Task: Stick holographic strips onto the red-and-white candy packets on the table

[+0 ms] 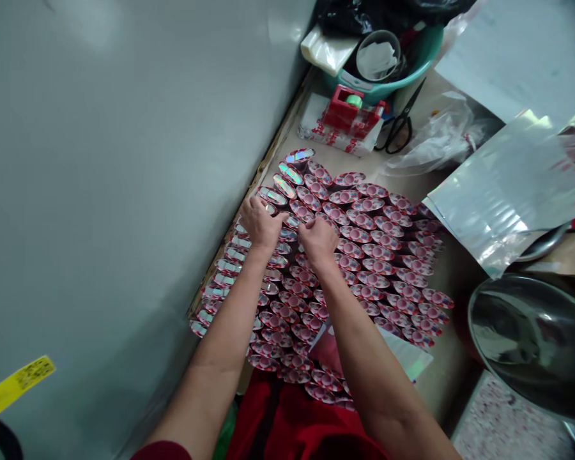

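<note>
Many small red-and-white oval pieces (367,265) with round pink centres stand packed in rows on the table. Those along the left side carry shiny silver strips (284,186) across their tops. My left hand (259,223) rests over this left part, thumb stretched out apart from the bent fingers; it touches the pieces and appears to hold nothing. Close to its right, my right hand (319,241) is closed in a pinch above the pieces, and what lies between its fingertips is hidden. Under my right forearm lies a flat, shiny plastic sheet or bag (402,351).
A grey wall (115,160) borders the left side. At the back are a red tape dispenser (347,115), black scissors (405,121) and a full teal basin (426,61). Silvery bags (512,185) and a large dark, glossy rounded object (531,338) stand at right.
</note>
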`<state>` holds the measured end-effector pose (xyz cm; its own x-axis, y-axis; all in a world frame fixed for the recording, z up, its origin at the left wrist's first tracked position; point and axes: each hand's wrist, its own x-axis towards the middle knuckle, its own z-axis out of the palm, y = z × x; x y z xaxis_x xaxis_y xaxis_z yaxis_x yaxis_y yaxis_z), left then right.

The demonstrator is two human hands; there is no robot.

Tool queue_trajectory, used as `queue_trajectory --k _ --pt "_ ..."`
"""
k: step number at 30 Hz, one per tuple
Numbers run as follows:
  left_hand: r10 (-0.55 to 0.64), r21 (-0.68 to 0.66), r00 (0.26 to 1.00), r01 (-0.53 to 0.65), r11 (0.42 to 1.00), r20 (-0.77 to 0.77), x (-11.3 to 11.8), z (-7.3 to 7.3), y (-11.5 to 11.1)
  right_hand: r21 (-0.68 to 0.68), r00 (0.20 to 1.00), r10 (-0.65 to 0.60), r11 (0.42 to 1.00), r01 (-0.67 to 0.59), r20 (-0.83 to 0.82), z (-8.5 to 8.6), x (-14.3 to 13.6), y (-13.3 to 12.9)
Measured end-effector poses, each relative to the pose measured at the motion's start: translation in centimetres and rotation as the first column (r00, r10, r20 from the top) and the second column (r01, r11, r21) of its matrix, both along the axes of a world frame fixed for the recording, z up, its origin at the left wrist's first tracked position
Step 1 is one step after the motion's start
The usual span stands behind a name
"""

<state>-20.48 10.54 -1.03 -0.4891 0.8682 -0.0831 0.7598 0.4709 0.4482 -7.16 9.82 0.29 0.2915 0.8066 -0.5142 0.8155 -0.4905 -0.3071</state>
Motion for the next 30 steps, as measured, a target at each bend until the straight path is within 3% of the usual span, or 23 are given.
queue_trajectory --k 6,8,10,12,14,16,17,19,21,25,27,30 --pt "0.026 -0.070 0.999 -0.023 0.997 0.032 -0.4 0.9 1.7 0.035 1.000 -0.023 0.999 0.023 -0.002 0.8 1.2 0.6" --pt "0.010 0.010 0.991 -0.011 1.000 0.132 -0.3 1.4 0.7 0.099 0.993 -0.079 0.991 0.087 -0.085 1.1 1.7 0.4" --pt "-0.003 0.109 0.941 -0.036 0.993 0.338 0.3 1.9 -1.4 0.162 0.957 -0.155 0.967 0.199 -0.247 1.3 2.2 0.1" --pt "0.031 0.096 0.776 -0.118 0.988 0.630 1.4 2.4 -4.3 0.180 0.883 -0.213 0.933 0.311 -0.418 1.4 2.4 -0.3" --pt "0.182 -0.100 0.457 -0.198 0.975 0.870 2.7 2.9 -6.9 0.170 0.809 -0.257 0.901 0.398 -0.529 1.4 2.4 -0.6" --pt "0.348 -0.321 0.116 -0.202 0.925 0.930 3.8 3.3 -8.6 0.157 0.762 -0.284 0.880 0.448 -0.582 1.4 2.2 -0.8" --pt "0.399 -0.393 -0.009 -0.190 0.900 0.917 4.3 3.4 -9.1 0.153 0.749 -0.289 0.875 0.459 -0.596 1.3 2.1 -0.8" --pt "0.434 -0.455 -0.147 -0.179 0.872 0.889 5.0 3.6 -9.3 0.154 0.735 -0.291 0.868 0.472 -0.613 1.0 1.8 -0.9" --pt "0.439 -0.473 -0.190 -0.207 0.856 0.878 5.3 3.5 -8.9 0.155 0.717 -0.293 0.859 0.488 -0.632 0.6 1.7 -0.9" --pt "0.453 -0.491 -0.192 -0.284 0.824 0.871 5.3 3.3 -7.8 0.108 0.624 -0.294 0.846 0.523 -0.724 0.1 1.8 -0.9" --pt "0.458 -0.483 -0.155 -0.301 0.822 0.875 4.9 3.3 -7.2 0.030 0.562 -0.318 0.852 0.523 -0.764 0.3 2.3 -0.9" --pt "0.432 -0.421 -0.039 -0.314 0.851 0.901 4.1 3.4 -6.2 -0.130 0.447 -0.382 0.857 0.498 -0.809 0.9 3.4 -1.0"
